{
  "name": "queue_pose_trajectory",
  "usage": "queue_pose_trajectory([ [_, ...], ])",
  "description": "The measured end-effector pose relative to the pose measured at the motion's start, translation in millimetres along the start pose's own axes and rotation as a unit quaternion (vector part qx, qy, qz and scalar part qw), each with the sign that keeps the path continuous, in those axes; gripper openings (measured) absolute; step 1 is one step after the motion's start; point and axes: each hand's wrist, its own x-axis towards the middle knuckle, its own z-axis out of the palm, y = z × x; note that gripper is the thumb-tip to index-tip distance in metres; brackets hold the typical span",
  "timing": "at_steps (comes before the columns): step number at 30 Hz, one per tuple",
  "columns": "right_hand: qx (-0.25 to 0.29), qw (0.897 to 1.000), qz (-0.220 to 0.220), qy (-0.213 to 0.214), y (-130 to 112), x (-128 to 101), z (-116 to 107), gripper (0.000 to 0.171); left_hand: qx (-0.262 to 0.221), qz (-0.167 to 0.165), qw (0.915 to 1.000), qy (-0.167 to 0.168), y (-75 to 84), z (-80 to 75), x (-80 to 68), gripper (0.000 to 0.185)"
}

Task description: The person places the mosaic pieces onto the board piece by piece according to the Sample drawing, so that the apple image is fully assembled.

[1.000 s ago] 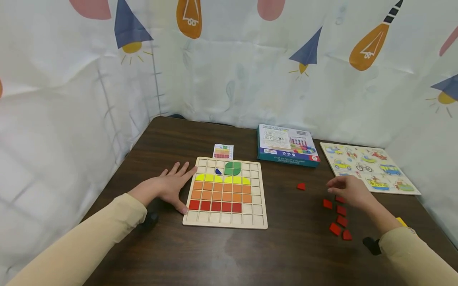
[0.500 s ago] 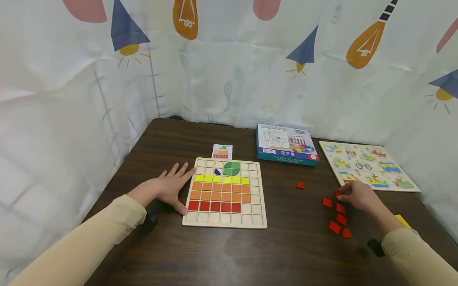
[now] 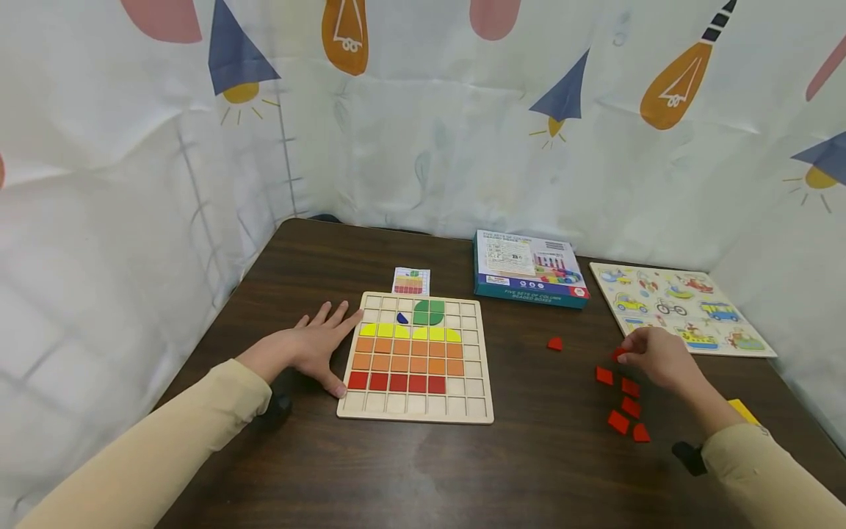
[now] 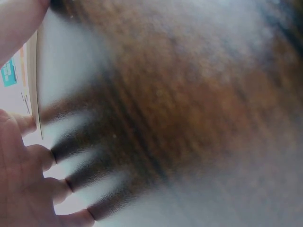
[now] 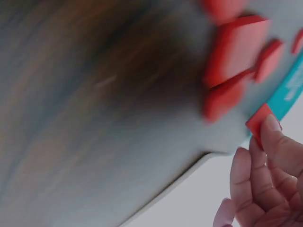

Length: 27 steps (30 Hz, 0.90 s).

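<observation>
A wooden grid board (image 3: 416, 408) lies on the dark table, filled with rows of yellow, orange and red tiles and a green and blue shape on top. My left hand (image 3: 316, 347) lies flat with spread fingers (image 4: 35, 158) against the board's left edge (image 4: 34, 85). My right hand (image 3: 657, 358) pinches a red tile (image 3: 618, 355) (image 5: 259, 122) just above the table, over a group of loose red tiles (image 3: 624, 404) (image 5: 234, 49). One more red tile (image 3: 556, 343) lies apart, between the board and the group.
A small pattern card (image 3: 411, 281) lies behind the board. A blue box (image 3: 529, 270) and a vehicle puzzle board (image 3: 681, 308) sit at the back right. A yellow piece (image 3: 743, 410) lies by my right sleeve. A printed curtain walls in the table.
My right hand came down onto the group of red tiles, closed on one at the top of the group and lifted it slightly. The left hand has not moved.
</observation>
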Motion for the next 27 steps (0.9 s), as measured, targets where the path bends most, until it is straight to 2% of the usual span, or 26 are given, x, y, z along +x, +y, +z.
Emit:
queue_pose_trajectory([
  [5, 0.045, 0.998, -0.04, 0.003, -37, 0, 5, 0.018, 0.003, -0.002, 1.0, -0.001, -0.1, -1.5, -0.4, 0.138],
  [12, 0.1, 0.991, -0.087, -0.02, -105, 1, 27, 0.014, 0.005, -0.003, 1.0, -0.002, -0.8, -2.0, -1.0, 0.139],
  [20, 0.12, 0.978, -0.145, -0.093, -167, 1, 63, 0.007, 0.006, -0.005, 1.0, -0.001, -0.1, -1.3, 0.4, 0.138],
  [27, 0.117, 0.97, -0.168, -0.132, -200, -4, 83, 0.005, 0.008, -0.004, 1.0, -0.002, 0.3, -1.7, -1.7, 0.14],
])
